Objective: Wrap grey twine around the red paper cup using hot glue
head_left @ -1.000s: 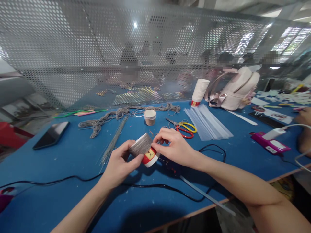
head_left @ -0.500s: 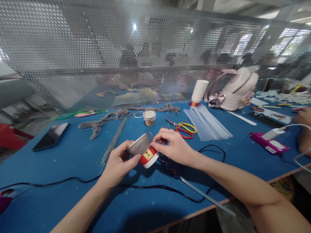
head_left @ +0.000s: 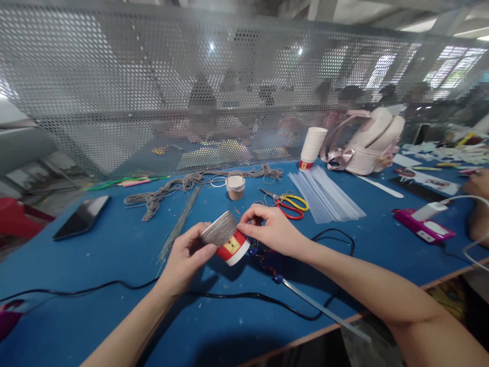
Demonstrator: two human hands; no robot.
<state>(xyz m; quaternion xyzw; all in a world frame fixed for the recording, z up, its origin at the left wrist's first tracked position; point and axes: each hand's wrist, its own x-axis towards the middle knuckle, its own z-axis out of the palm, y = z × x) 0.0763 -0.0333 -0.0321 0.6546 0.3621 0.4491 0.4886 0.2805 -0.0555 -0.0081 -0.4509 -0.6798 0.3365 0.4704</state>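
Observation:
My left hand (head_left: pixel 187 257) is closed round a paper cup (head_left: pixel 234 248), tilted on its side above the table. Grey cord (head_left: pixel 220 230) is wound in tight rows over the cup's upper part; its red and white lower part is bare. Thumb and forefinger of my right hand (head_left: pixel 269 227) pinch at the edge of the winding, apparently on the cord, though the fingers mostly cover it. Beneath that hand lies a dark blue glue gun (head_left: pixel 267 260), partly hidden, with a clear glue stick (head_left: pixel 321 306) sticking out of its back.
Scissors (head_left: pixel 292 204), plastic strips (head_left: pixel 324 196), a small covered cup (head_left: pixel 235 188) and bundled grey cord (head_left: pixel 160 191) lie beyond my hands. Farther off are stacked cups (head_left: pixel 313 148) and a backpack (head_left: pixel 367 142). A phone (head_left: pixel 82 216) is left; black cable (head_left: pixel 248 294) crosses in front. Another person's hand (head_left: pixel 479 186) shows right.
Both hands keep nearly the same hold on the cup. My right hand has shifted very slightly, and a bit more of the glue gun shows beneath it.

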